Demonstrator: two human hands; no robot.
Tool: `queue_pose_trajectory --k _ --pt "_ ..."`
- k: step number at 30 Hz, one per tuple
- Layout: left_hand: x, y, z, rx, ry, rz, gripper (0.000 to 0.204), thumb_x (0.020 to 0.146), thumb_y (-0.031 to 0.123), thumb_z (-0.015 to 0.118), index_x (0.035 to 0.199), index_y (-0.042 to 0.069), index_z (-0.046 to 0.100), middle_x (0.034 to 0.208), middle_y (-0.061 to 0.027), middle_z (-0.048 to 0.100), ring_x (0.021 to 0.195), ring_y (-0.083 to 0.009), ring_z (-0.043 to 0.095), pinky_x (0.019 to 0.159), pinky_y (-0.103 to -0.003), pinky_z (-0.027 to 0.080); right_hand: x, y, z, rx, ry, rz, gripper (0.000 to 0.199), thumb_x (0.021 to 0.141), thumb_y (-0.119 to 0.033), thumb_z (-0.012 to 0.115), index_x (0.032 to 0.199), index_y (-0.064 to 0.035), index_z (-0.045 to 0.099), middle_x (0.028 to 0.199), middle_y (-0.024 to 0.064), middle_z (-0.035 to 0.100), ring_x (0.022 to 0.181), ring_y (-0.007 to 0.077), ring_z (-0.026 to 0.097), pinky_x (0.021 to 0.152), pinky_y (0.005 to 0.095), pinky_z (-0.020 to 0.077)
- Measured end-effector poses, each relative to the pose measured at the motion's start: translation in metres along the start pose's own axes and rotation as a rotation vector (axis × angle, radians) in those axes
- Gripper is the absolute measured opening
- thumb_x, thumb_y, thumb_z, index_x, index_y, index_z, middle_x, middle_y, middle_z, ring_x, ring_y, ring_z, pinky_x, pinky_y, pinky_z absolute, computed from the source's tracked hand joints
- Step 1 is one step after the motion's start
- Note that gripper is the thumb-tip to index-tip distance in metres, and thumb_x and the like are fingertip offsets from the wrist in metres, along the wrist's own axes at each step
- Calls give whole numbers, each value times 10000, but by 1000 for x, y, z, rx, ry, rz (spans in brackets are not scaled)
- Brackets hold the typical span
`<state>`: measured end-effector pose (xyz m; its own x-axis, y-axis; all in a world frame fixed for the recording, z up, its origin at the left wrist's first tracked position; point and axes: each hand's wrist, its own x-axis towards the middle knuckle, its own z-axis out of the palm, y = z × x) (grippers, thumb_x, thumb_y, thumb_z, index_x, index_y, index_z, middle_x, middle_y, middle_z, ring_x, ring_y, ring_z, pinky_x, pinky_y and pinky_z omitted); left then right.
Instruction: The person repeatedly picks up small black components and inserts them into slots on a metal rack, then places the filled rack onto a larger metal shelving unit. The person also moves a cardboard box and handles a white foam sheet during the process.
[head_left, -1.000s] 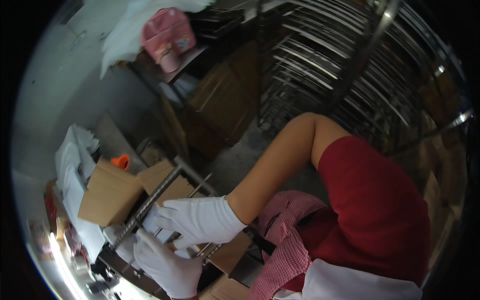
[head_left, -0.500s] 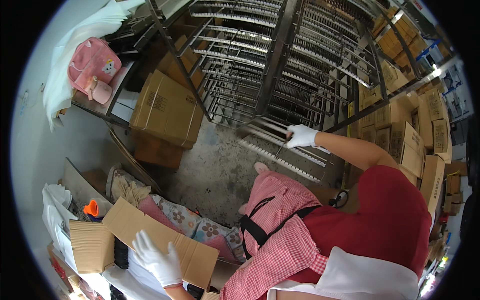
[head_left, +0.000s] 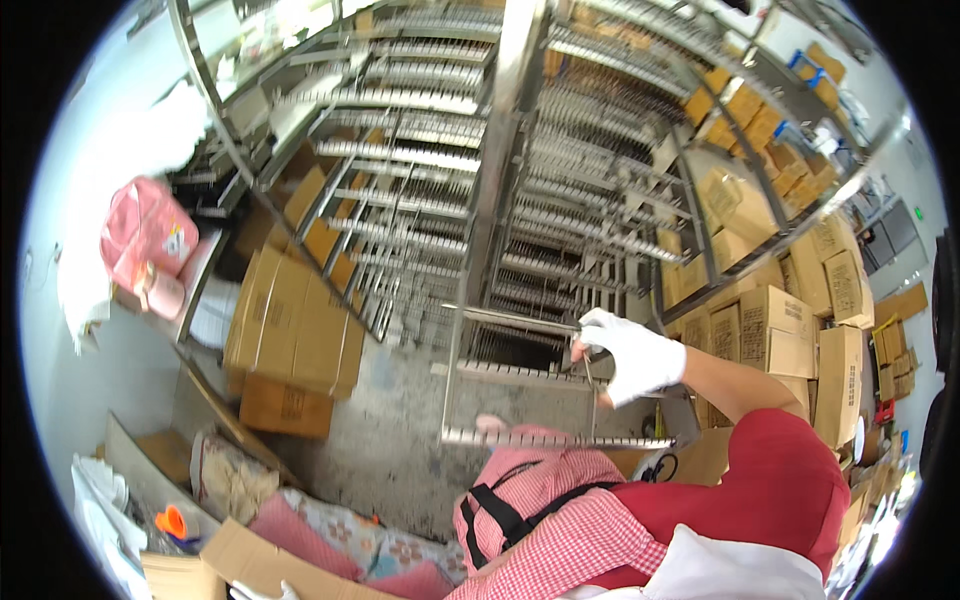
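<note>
My right hand [head_left: 638, 358], in a white glove with bare fingertips showing, is closed around the crossbar of a metal rack frame [head_left: 545, 437]. The frame has toothed bars and hangs in front of my body, above the floor. Behind it stands a tall metal shelving rack [head_left: 487, 215] with many rows of similar toothed bars. At the lower edge, only a bit of my left hand [head_left: 266, 592] shows, also white-gloved, with fingertips apart beside the flap of an open cardboard box [head_left: 250, 553]. The rest of that hand is cut off by the picture's edge.
Taped cardboard cartons [head_left: 295, 325] stand on the left, and more cartons [head_left: 785, 315] are stacked on the right. A pink backpack [head_left: 150, 230] sits on a ledge. Flowered fabric [head_left: 350, 535] lies by the open box, near an orange ring-shaped object [head_left: 172, 521].
The view has shifted upward toward the rack. My right hand has lifted and turned the toothed frame, which now stands more upright. My left hand has mostly dropped out of view.
</note>
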<state>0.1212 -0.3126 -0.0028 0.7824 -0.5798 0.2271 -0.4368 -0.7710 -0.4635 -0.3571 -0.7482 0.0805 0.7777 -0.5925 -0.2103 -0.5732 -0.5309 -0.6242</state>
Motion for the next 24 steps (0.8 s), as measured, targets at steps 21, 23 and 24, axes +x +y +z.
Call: queue_pose_trajectory --k 21,23,24 --pt "3 -9 12 -144 107 9 633 759 465 762 1219 55 615 1323 -275 562 1199 -464 525 1001 -548 446 -42 -66 -209 -447 210 -2 507 628 -301 810 1054 -121 603 1022 61 577 932 211 557 863 362 493" --pt "5 -4 19 -151 118 23 619 765 461 758 1213 55 624 1328 -280 559 1204 -452 530 1002 -529 452 -28 -19 -239 -357 169 29 488 674 -235 750 1123 -110 607 1053 74 607 934 218 592 882 385 516" --pt "6 -3 20 -151 124 29 612 768 459 756 1209 56 628 1330 -283 557 1206 -445 532 1002 -520 455 -20 2 -250 -364 177 29 484 709 -192 708 1174 -106 608 1097 80 630 960 220 615 899 400 526"
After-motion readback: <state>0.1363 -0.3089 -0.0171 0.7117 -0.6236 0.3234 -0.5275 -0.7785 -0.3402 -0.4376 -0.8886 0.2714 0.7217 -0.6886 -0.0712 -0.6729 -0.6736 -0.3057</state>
